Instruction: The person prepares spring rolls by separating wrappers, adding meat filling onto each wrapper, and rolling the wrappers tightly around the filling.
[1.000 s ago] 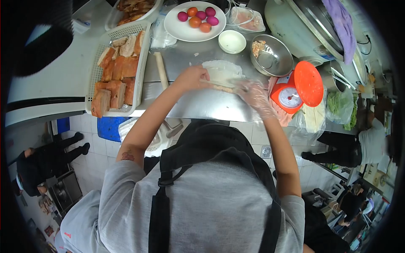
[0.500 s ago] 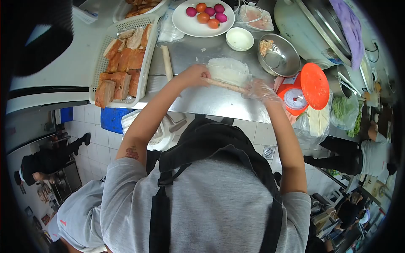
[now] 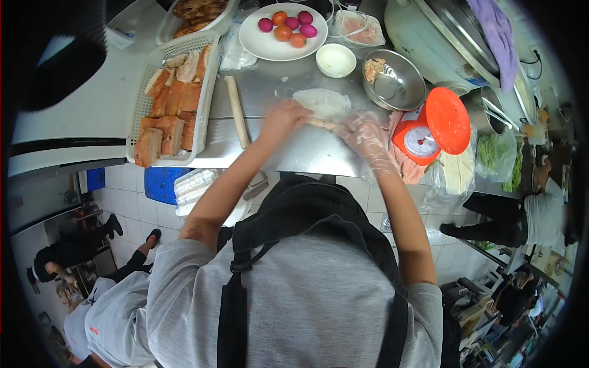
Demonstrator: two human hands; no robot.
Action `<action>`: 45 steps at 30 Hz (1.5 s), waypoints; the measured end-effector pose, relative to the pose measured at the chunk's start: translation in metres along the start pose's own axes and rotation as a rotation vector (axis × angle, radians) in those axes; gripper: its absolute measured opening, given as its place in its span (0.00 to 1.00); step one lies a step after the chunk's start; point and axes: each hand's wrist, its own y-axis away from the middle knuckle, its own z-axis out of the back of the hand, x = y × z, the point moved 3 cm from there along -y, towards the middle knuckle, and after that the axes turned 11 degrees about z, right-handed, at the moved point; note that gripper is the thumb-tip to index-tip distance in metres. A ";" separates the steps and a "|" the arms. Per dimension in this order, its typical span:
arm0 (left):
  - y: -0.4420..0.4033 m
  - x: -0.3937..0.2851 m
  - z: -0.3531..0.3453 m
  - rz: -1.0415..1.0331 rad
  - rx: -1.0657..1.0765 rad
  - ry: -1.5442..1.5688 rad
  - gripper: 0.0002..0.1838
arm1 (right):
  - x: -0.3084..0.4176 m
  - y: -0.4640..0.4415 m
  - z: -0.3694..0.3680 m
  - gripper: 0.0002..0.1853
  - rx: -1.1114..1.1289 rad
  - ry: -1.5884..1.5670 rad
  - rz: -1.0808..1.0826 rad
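On the steel counter lies a thin, whitish wrapper sheet [image 3: 322, 99], its near edge turned into a slim roll [image 3: 321, 124] with pinkish filling showing through. My left hand [image 3: 286, 119], bare and slightly blurred, has its fingers closed over the left end of the roll. The right end is gripped by my right hand [image 3: 362, 132], which wears a loose clear plastic glove. To the left of my left hand, a wooden rolling pin [image 3: 237, 112] rests on the counter. A metal bowl [image 3: 402, 80] with some minced filling [image 3: 373, 69] stands beyond my right hand.
A white basket [image 3: 211, 80] of browned meat slabs stands left. Farther back are a plate [image 3: 251, 43] of purple and orange balls and a small white bowl [image 3: 336, 61]. An orange kitchen scale [image 3: 423, 138] sits right, near a large pot [image 3: 423, 46]. Other people work nearby.
Both hands have moved closer together along the roll, and less of the flat wrapper sheet shows. The view has shifted slightly. At the lower left, another person's leg has come into view.
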 end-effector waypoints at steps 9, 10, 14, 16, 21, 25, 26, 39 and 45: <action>0.017 -0.030 -0.020 0.043 0.025 0.150 0.19 | -0.006 -0.006 -0.014 0.14 0.121 -0.171 -0.039; 0.016 -0.030 -0.020 0.045 0.019 0.150 0.19 | -0.010 -0.004 -0.011 0.15 0.109 -0.176 -0.051; 0.012 -0.023 -0.024 0.057 0.015 0.174 0.21 | -0.017 0.012 0.018 0.19 -0.080 -0.069 -0.095; 0.010 -0.019 -0.027 0.047 -0.004 0.174 0.21 | -0.013 0.029 0.026 0.21 -0.254 -0.107 -0.164; 0.002 -0.019 -0.027 0.032 -0.021 0.149 0.22 | 0.002 0.059 -0.026 0.34 -0.317 -0.271 -0.238; -0.001 -0.015 -0.030 0.015 -0.001 0.150 0.22 | 0.009 0.058 -0.035 0.38 -0.205 -0.115 -0.106; -0.001 -0.013 -0.031 0.013 0.005 0.152 0.22 | 0.008 0.058 -0.034 0.37 -0.215 -0.135 -0.112; -0.013 0.000 -0.031 0.081 0.076 0.236 0.24 | -0.011 0.015 -0.023 0.14 -0.095 -0.091 -0.046; -0.024 0.011 -0.031 0.074 0.187 0.199 0.25 | -0.021 0.008 -0.018 0.17 0.043 -0.232 -0.151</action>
